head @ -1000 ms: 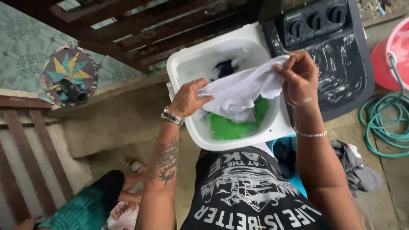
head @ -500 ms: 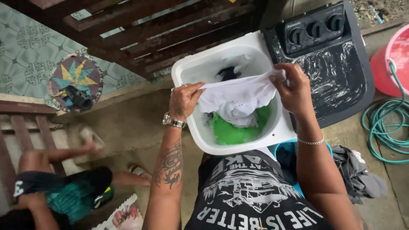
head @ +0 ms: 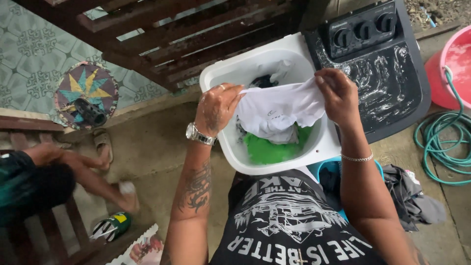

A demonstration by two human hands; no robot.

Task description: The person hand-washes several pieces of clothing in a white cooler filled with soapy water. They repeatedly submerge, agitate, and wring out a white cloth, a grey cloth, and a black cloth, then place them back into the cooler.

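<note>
A: From the head view, what do the person's hands hold?

B: Both grip one white garment [head: 279, 110] by its top edge; the left hand [head: 218, 105] pinches the left corner, fingers closed on the cloth; the right hand [head: 338, 95] is clenched on the right corner; the cloth hangs stretched between them, over the open white tub [head: 326, 147] of a twin-tub washing machine.

A: And under it?

B: A green cloth [head: 270, 149] lies at the near side of the tub; something dark [head: 262, 81] sits at the far side; the garment's lower edge touches the green one.

A: Around the tub?

B: The black lid with dials [head: 378, 64] is to the right; a pink bucket [head: 454, 68] and a coiled green hose [head: 441, 137] lie farther right; grey clothes [head: 412, 196] lie heaped near the person's right side; another person's limbs [head: 73, 172] are low at the left, well apart from the tub.

A: What could go wrong?

B: Probably a slip; wet cloth is heavy, and a pinch hold at the corners may give; the garment would likely fall back into the tub, or onto the dirty floor if held past the rim.
</note>
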